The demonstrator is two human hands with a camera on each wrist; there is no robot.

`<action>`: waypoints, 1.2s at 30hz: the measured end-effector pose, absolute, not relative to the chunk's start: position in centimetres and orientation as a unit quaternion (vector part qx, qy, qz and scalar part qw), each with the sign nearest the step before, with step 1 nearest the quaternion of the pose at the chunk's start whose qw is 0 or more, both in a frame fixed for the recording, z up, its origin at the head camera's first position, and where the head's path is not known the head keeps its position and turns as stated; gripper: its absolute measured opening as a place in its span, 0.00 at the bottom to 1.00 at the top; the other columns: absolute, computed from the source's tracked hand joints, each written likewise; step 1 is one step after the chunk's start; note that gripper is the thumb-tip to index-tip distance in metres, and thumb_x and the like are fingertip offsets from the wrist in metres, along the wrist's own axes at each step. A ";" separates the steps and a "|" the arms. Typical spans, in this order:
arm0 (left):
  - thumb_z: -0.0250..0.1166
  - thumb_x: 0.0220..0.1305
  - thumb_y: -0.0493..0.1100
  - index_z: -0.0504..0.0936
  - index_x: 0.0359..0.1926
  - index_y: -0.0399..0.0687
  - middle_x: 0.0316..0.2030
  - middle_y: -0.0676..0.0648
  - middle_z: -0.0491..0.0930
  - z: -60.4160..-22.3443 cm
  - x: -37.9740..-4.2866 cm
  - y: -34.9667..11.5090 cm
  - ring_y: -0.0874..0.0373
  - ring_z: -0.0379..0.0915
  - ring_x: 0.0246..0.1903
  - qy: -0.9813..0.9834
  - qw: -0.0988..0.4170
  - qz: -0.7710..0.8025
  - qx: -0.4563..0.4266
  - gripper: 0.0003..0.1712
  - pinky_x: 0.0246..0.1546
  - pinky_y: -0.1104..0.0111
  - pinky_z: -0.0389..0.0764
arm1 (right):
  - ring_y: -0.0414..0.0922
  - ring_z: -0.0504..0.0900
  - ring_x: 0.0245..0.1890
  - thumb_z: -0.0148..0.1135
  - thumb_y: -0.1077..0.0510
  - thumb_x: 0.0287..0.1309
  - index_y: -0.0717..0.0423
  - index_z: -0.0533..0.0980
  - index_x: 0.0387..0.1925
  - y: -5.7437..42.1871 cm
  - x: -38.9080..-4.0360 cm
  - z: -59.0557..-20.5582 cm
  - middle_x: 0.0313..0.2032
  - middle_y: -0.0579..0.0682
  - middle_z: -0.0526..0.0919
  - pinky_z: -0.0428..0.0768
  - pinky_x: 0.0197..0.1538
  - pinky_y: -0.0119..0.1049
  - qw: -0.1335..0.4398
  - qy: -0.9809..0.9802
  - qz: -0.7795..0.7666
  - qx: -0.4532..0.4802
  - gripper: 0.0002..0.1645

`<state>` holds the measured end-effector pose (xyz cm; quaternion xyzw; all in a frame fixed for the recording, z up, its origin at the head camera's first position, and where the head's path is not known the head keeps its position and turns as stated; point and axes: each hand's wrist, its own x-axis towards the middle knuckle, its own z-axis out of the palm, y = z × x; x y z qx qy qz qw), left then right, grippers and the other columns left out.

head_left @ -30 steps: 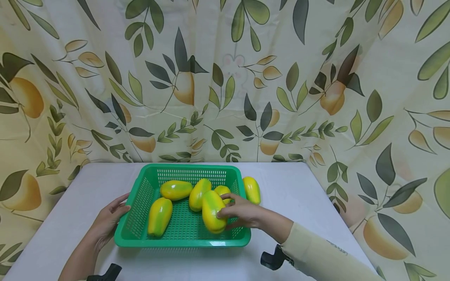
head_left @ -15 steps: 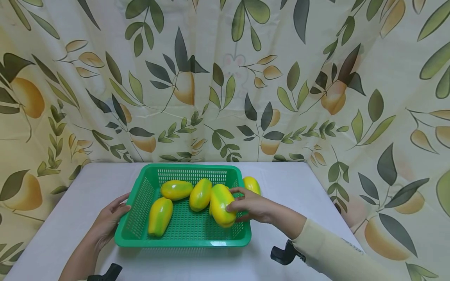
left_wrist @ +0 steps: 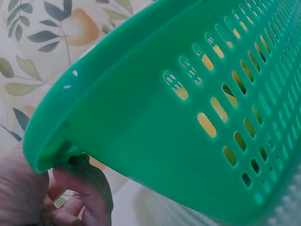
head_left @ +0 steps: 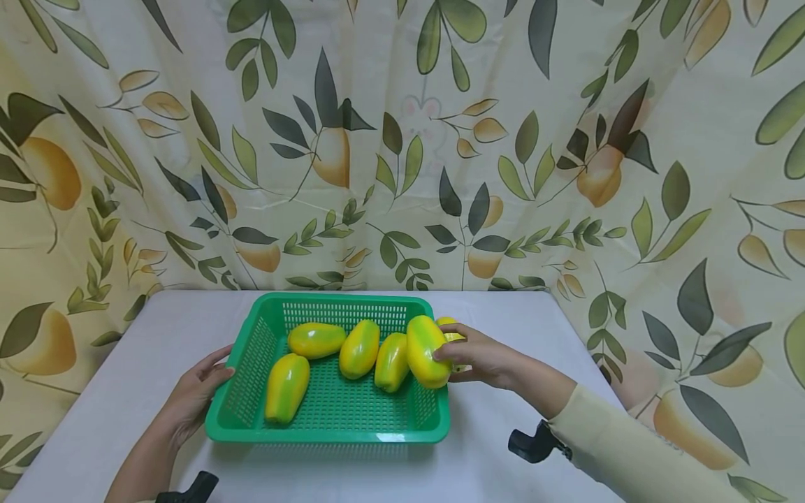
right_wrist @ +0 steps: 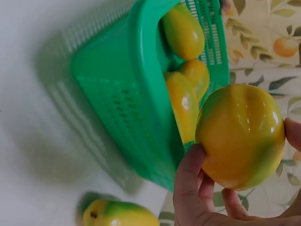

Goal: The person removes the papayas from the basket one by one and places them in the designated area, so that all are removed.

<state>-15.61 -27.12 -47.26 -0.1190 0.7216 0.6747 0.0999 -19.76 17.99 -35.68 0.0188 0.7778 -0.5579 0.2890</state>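
My right hand (head_left: 484,356) holds a yellow-green papaya (head_left: 425,353) above the right rim of the green plastic basket (head_left: 327,437). In the right wrist view the fingertips and thumb pinch the rounded end of this papaya (right_wrist: 241,136) from both sides. My left hand (head_left: 191,395) grips the basket's left rim; in the left wrist view its fingers (left_wrist: 89,188) curl under the lip. Several papayas lie inside, among them one (head_left: 287,388) at the front left and one (head_left: 391,362) right beside the held one.
Beyond the basket's right side, another papaya (right_wrist: 121,214) lies on the white tabletop (head_left: 503,314), mostly hidden in the head view by the right hand. A curtain (head_left: 402,175) printed with leaves and fruit hangs behind the table.
My right hand has moved the papaya rightward and slightly back, from over the basket's inside to its right rim. A papaya behind it has come into view. The left hand stays put.
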 end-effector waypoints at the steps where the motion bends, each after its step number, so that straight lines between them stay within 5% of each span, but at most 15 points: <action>1: 0.56 0.73 0.46 0.47 0.78 0.46 0.69 0.33 0.57 -47.3 -15.6 -27.1 0.64 0.79 0.43 0.722 0.100 0.674 -0.118 0.40 0.48 0.63 0.84 | 0.60 0.73 0.57 0.65 0.57 0.51 0.57 0.54 0.72 18.2 -19.8 -35.7 0.60 0.63 0.68 0.77 0.59 0.57 0.287 0.779 -0.557 0.022 0.49; 36: 0.55 0.73 0.45 0.47 0.78 0.48 0.71 0.32 0.55 -47.1 -15.6 -27.1 0.63 0.79 0.45 0.722 0.103 0.672 -0.127 0.39 0.49 0.63 0.84 | 0.66 0.56 0.68 0.62 0.55 0.60 0.56 0.40 0.77 26.6 -24.5 -37.8 0.71 0.66 0.47 0.64 0.70 0.57 0.256 0.766 -0.577 0.119 0.54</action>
